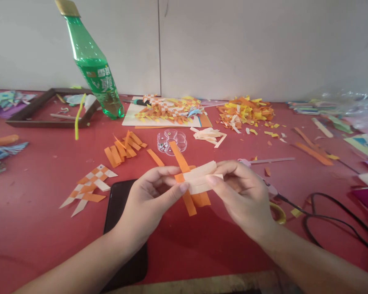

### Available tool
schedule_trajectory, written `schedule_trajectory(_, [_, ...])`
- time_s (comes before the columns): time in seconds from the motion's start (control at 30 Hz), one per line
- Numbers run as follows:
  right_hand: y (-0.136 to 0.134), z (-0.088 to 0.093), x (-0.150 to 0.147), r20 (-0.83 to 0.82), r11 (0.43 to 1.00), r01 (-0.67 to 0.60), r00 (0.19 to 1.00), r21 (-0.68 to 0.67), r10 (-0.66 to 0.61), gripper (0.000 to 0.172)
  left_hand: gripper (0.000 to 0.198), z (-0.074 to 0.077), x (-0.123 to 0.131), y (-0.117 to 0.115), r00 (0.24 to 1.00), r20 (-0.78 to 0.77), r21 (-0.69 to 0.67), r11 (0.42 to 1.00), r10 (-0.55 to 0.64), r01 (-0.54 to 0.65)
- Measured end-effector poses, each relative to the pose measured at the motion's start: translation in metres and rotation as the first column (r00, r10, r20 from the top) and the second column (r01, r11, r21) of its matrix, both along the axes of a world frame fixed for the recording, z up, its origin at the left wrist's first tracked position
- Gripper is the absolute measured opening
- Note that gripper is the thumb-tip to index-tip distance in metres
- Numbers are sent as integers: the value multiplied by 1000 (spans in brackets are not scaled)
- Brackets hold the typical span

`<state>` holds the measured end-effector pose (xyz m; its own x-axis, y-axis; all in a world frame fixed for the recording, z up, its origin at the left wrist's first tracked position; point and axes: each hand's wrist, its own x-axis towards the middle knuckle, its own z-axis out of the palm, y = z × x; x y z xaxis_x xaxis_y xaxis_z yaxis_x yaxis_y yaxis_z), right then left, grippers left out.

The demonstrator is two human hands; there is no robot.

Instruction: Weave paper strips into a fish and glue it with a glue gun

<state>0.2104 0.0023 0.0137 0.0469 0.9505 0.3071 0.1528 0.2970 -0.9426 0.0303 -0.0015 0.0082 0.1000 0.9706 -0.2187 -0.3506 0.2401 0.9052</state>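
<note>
Between my two hands, above the red table, is a piece of crossed paper strips (199, 179), cream ones lying over orange ones. My left hand (159, 188) pinches its left side, thumb on the orange and cream crossing. With thumb and fingers, my right hand (242, 192) grips the right ends of the cream strips. Orange ends stick out above and below. A finished-looking woven paper fish (90, 183) in orange and cream lies to the left. Beyond my left hand is a pile of folded orange strips (122, 149); cream strips (208, 135) lie farther back.
A black phone (119, 204) lies partly under my left arm. A green bottle (95, 69) stands by a dark frame (46, 123). Behind are a clear flower-shaped tray (180, 141) and orange-yellow paper scraps (248, 112). A black cable (328, 218) loops at right.
</note>
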Motion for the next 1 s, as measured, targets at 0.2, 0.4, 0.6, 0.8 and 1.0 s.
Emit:
schedule_trajectory(0.2, [-1,-1,1,3,1000,-4,1000,-17,4,13,23,-2,-2,0,998,28,8,999,-49,48])
schedule_trajectory(0.4, [-3,-1,1,-46,998,25,999,-55,-27,17,20,-2,-2,1,997,36,47,997,-67,65])
schedule_trajectory(0.6, [-3,0,0,-128,997,28,991,-77,-38,19,30,1,-3,0,999,19,51,998,-41,40])
schedule_trajectory(0.8, [1,-3,0,-119,992,116,985,-54,-122,17,38,-2,-3,3,997,66,-16,999,-26,28])
schedule_trajectory(1.0, [-1,-5,-2,-108,990,139,985,9,-137,17,14,-5,-3,3,996,8,-29,996,-86,86])
